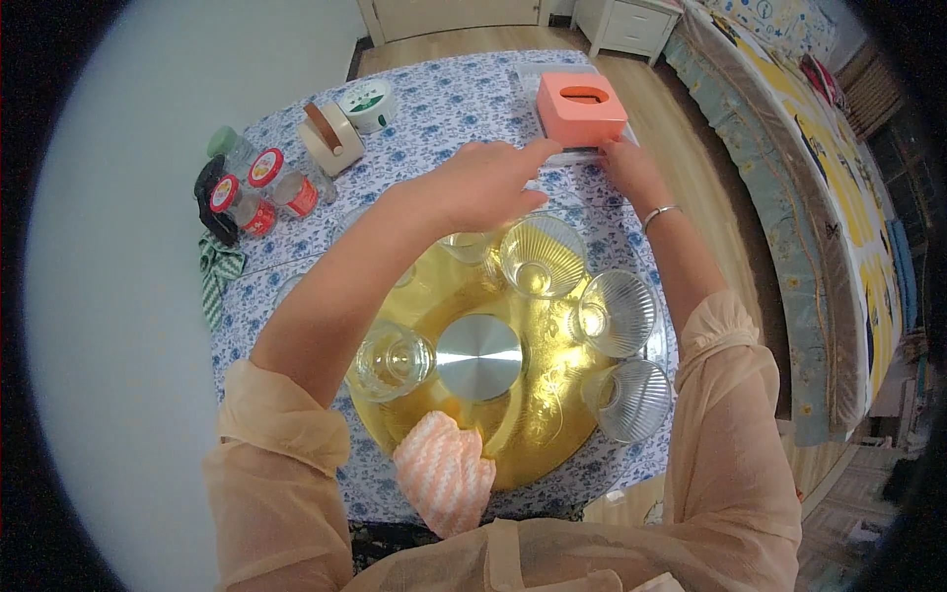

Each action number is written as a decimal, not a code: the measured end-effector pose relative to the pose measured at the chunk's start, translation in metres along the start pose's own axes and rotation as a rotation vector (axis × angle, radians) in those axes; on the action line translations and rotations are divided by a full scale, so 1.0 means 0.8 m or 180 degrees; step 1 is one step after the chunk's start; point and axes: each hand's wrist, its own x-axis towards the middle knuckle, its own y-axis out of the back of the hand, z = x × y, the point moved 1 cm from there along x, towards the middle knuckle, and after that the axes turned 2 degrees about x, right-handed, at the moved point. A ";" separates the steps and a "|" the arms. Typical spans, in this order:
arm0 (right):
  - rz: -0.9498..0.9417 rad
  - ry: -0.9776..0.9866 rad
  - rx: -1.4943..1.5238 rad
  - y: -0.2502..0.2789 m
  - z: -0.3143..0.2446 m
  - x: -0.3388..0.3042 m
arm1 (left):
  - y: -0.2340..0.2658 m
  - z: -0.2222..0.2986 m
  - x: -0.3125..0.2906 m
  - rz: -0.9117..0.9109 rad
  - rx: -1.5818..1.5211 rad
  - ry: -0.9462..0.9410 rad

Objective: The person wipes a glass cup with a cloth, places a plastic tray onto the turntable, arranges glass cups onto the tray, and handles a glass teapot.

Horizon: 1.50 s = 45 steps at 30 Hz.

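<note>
At the far right of the table stands a coral-pink tissue box [582, 120] with an oval opening, on a clear plastic tray [530, 77]. My right hand [632, 170] is at its near right corner, with fingertips closed against the lower edge; some fingers are hidden. My left hand [495, 182] reaches to the near left corner, index finger stretched toward the box and thumb apart. Below it, ribbed clear glass cups [543, 257] stand around a gold-patterned turntable [552, 414] with a silver centre disc [479, 357]. A peach-and-white striped cloth [446, 472] lies at its near edge.
On the left are several clear jars, one with a red lid [265, 167], a cream box with a brown handle [330, 141] and a round white-green tub [366, 105]. A green striped cloth [220, 271] hangs at the left edge. A bed [789, 197] stands right of the table.
</note>
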 end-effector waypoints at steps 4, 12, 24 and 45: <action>0.0285 -0.0471 0.1157 -0.004 0.016 -0.013 | 0.000 0.001 -0.001 0.0060 0.0050 0.0003; 0.0713 0.0066 0.0724 0.007 0.017 -0.036 | 0.001 0.002 -0.009 0.0123 0.0129 0.0107; 0.1091 0.0756 0.1910 0.118 -0.005 -0.062 | 0.016 0.002 -0.038 0.1579 0.0763 -0.0015; 0.0917 0.1277 0.1196 0.288 -0.246 -0.306 | 0.048 0.116 -0.315 0.2501 0.0583 0.0285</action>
